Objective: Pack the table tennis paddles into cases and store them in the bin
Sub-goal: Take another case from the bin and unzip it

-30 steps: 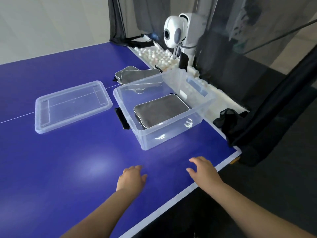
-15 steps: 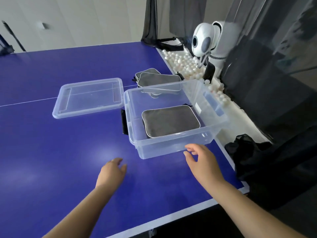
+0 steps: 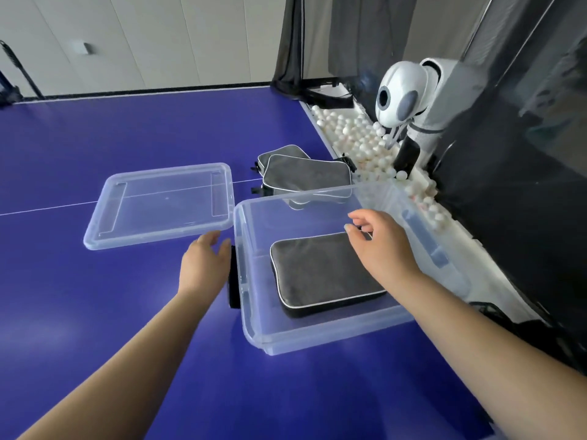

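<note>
one black case is lying flat in the clear bin on the blue desk, w/ two more cases stacked just behind it. right hand is hovering over the bin, fingers loose & holding nothing; left hand is reaching, fingers straight, btwn the lid & bin's left wall.

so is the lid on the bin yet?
No, the lid lies flat on the table left of the open bin.

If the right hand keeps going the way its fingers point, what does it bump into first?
The right hand points away over the open bin. Probably the bin's far wall first, with the two cases stacked just behind it. Depth is hard to judge; it may pass above the rim.
</note>
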